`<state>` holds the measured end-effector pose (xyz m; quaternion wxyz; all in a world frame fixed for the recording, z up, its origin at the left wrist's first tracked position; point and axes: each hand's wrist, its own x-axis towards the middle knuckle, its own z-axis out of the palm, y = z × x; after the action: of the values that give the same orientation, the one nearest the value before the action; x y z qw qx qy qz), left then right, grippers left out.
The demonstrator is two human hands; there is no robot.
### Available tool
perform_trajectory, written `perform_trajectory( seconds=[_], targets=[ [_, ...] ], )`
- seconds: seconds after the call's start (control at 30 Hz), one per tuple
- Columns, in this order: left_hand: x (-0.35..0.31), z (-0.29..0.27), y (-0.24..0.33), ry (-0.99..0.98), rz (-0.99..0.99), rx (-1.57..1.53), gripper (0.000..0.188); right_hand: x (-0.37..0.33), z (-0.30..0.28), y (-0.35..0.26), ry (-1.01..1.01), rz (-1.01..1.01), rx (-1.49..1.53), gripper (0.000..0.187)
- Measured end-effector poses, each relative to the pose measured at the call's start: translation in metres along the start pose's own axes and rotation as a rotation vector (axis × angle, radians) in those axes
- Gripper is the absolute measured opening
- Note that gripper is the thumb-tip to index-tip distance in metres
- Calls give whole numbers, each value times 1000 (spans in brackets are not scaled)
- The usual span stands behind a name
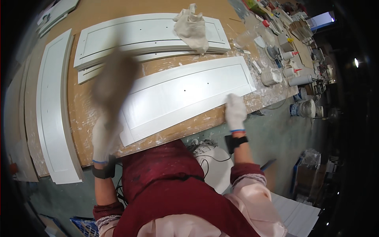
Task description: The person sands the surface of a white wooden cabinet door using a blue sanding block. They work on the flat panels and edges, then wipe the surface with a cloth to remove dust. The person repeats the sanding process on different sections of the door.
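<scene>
A white framed panel with small dark holes lies slantwise along the table's near edge. My left hand, in a white knit glove, is closed at the panel's left end. It grips a brown object, broad in the middle and narrowing upward; motion blur hides its kind. My right hand, gloved too, is closed on the panel's near edge towards its right end. Behind lies a stack of white panels, with a crumpled beige cloth over its right part.
Another tall white panel lies along the table's left side. Bottles, a clear plastic tub and tools crowd the worn brown table at right. Paint buckets stand beyond its right edge. A white round stool is below the near edge.
</scene>
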<state>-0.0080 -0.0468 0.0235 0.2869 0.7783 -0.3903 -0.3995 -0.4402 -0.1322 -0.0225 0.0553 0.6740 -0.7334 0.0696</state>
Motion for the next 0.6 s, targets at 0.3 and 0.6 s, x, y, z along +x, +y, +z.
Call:
perform_trajectory(
  seconds=[0.3,0.6],
  targets=[
    [13,7,-29,72,133,133,34,54,-13,95,63,218,-23,26],
    [7,7,-24,13,86,-74,39,-3,-15,-56,-37,-264,19,8]
  ],
)
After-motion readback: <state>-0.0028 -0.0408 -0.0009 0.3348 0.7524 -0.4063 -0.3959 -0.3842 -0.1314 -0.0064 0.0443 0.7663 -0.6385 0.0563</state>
